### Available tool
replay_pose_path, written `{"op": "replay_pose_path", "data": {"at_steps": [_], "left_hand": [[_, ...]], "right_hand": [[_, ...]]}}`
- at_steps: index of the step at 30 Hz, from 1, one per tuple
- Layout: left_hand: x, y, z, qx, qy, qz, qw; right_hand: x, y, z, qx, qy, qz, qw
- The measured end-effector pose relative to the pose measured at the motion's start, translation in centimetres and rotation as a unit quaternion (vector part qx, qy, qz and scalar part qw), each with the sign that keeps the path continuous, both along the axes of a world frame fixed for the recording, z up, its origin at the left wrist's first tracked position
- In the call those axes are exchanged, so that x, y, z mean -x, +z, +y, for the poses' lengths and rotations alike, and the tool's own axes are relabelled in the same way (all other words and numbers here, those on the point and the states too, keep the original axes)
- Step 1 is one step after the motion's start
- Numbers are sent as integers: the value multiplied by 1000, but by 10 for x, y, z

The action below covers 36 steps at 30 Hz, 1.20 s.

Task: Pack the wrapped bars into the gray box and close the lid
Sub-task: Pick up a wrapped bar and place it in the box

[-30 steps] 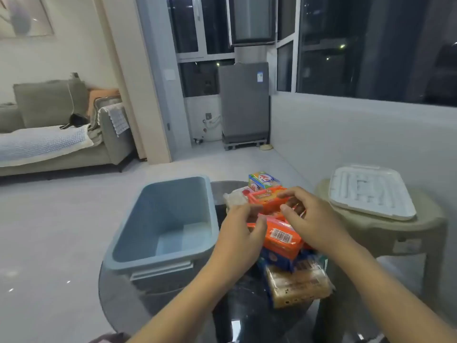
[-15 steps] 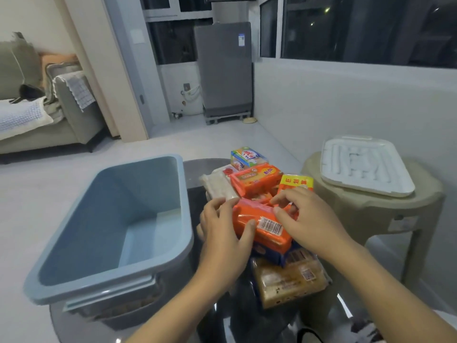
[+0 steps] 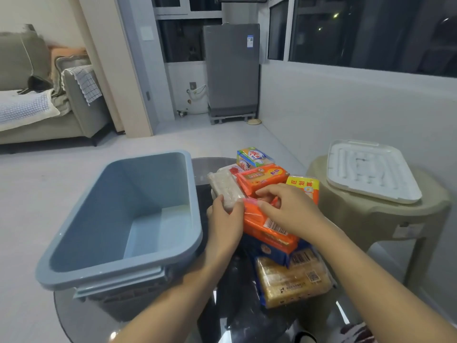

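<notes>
On the dark glass counter (image 3: 237,318), the left hand (image 3: 226,225) and right hand (image 3: 291,211) pinch the ends of an orange plastic-wrapped bar (image 3: 265,227) atop the pile. It looks light, firm, with slippery film; gripping its short ends seems best. The open gray plastic box (image 3: 118,268) stands empty just left.

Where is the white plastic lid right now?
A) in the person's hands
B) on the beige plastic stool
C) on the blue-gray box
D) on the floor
B: the white plastic lid lies flat on the beige plastic stool, apart from the open blue-gray plastic box.
</notes>
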<state>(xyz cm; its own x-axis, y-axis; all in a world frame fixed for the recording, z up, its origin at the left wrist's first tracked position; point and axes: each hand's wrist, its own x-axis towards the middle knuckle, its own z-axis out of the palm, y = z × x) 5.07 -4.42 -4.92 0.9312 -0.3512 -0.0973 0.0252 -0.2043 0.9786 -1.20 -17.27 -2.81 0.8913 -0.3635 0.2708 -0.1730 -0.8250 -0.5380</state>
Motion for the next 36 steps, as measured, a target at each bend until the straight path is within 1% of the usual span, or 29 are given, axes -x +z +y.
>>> {"op": "replay_pose_path", "data": {"at_steps": [3, 6, 7, 10, 11, 16, 20, 23, 25, 27, 30, 36], "left_hand": [[-4, 3, -5, 48, 13, 24, 998], [-9, 6, -9, 66, 26, 59, 996], [-11, 6, -10, 68, 35, 68, 995], [-21, 5, -14, 97, 55, 95, 989], [-24, 5, -16, 105, 62, 104, 987], [-40, -1, -22, 164, 89, 162, 969], [-46, -8, -23, 178, 87, 189, 962], [-47, -11, -23, 155, 67, 188, 968], [-47, -11, -23, 130, 55, 181, 973], [-46, -11, -22, 121, 44, 175, 976], [-45, -9, -22, 127, 45, 177, 975], [-44, -6, -23, 174, 86, 174, 965]], "right_hand": [[-20, 1, 0, -21, 34, 28, 999], [-38, 3, 0, -22, 49, 54, 997], [-44, 4, -1, 1, 45, 52, 998], [-69, 12, -7, 110, 33, 42, 993], [-79, 15, -9, 127, 38, 58, 989], [-127, 19, -21, 171, 66, 194, 964], [-154, 18, -30, 118, 85, 234, 961], [-169, 21, -36, 75, 103, 265, 956], [-178, 22, -40, 86, 126, 307, 940], [-183, 22, -42, 90, 134, 328, 931], [-186, 20, -46, 54, 133, 313, 939], [-181, 13, -50, -4, 124, 247, 961]]}}
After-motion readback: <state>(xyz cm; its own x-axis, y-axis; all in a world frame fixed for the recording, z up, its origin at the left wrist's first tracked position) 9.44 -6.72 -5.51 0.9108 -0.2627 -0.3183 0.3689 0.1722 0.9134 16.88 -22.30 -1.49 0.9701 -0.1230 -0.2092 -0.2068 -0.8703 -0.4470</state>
